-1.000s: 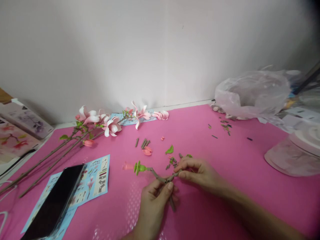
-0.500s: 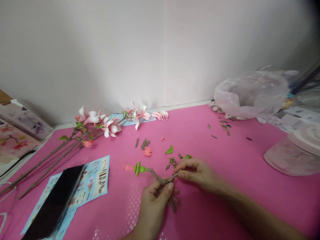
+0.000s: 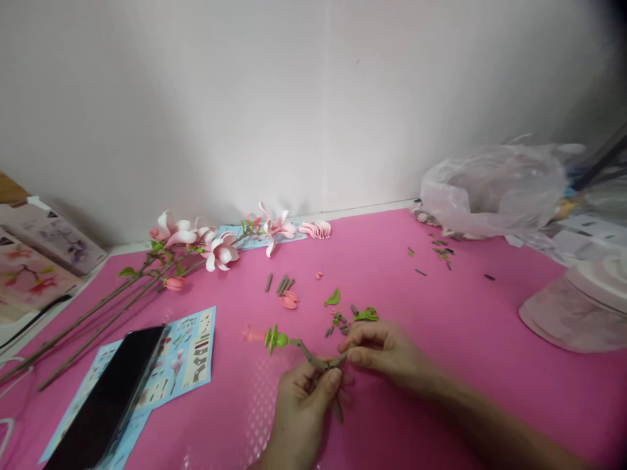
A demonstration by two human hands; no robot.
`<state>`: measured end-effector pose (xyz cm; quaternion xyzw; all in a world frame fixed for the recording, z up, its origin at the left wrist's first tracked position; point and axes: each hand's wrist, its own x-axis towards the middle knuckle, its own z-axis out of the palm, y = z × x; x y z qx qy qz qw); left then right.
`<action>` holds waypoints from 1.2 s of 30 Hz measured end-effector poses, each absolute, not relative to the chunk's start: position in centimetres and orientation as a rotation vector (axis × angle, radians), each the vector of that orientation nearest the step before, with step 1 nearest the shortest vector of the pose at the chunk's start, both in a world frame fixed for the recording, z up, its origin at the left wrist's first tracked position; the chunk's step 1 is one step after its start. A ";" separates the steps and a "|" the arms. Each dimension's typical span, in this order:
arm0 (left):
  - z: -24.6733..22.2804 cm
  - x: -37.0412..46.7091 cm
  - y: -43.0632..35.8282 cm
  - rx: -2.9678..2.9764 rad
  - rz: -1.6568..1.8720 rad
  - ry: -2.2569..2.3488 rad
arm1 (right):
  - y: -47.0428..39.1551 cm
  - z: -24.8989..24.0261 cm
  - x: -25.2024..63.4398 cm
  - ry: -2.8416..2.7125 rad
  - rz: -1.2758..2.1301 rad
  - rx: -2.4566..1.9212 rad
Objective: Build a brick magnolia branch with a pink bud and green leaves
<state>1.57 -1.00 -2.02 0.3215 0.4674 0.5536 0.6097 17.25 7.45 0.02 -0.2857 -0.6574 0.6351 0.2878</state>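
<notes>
Thumb and fingers of my left hand [image 3: 306, 405] are closed round the fork of a brown toy branch [image 3: 309, 354]. Its left arm ends in a green and translucent pink flower piece [image 3: 274, 337]; a brown stem pokes out below my fingers. My right hand [image 3: 375, 352] pinches the tip of the branch's right arm. Just beyond my right hand lie small brown and green pieces [image 3: 337, 318], a green leaf [image 3: 333, 297] and a green part [image 3: 367, 314]. Farther left are a pink bud [image 3: 289, 299] and several brown stem pieces [image 3: 284, 284].
Finished magnolia stems [image 3: 98, 307] lie at the left. A black phone [image 3: 108, 398] rests on the blue printed sheet [image 3: 200, 346]. Pink petals [image 3: 316, 229] lie near the wall. At right are a plastic bag [image 3: 494, 189], a lidded tub [image 3: 578, 313] and loose bits [image 3: 443, 251].
Both hands have barely moved, still holding the branch. It has shifted slightly down, and the stem below my left hand is angled a little differently. The view has tilted slightly.
</notes>
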 end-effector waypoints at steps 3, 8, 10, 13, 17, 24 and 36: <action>-2.0 1.6 -1.0 0.768 1.285 1.064 | 7.0 0.3 17.0 -1.720 1.745 -0.734; -2.1 1.6 -1.0 0.754 1.301 1.032 | 6.6 0.3 16.8 -1.779 1.656 -0.750; -2.2 1.5 -1.1 0.757 1.306 1.016 | 6.5 0.2 16.7 -1.799 1.636 -0.760; -2.4 1.6 -1.1 0.781 1.308 1.025 | 6.3 0.3 16.6 -1.814 1.593 -0.771; -2.6 2.0 -0.9 0.694 1.360 0.990 | 5.9 0.8 16.3 -1.886 1.392 -0.797; -1.2 2.0 -0.7 0.430 1.305 1.087 | 8.0 0.7 18.3 -1.454 1.201 -1.010; -1.2 2.0 -0.8 0.447 1.419 1.060 | 9.2 0.6 19.2 -1.824 0.897 -1.233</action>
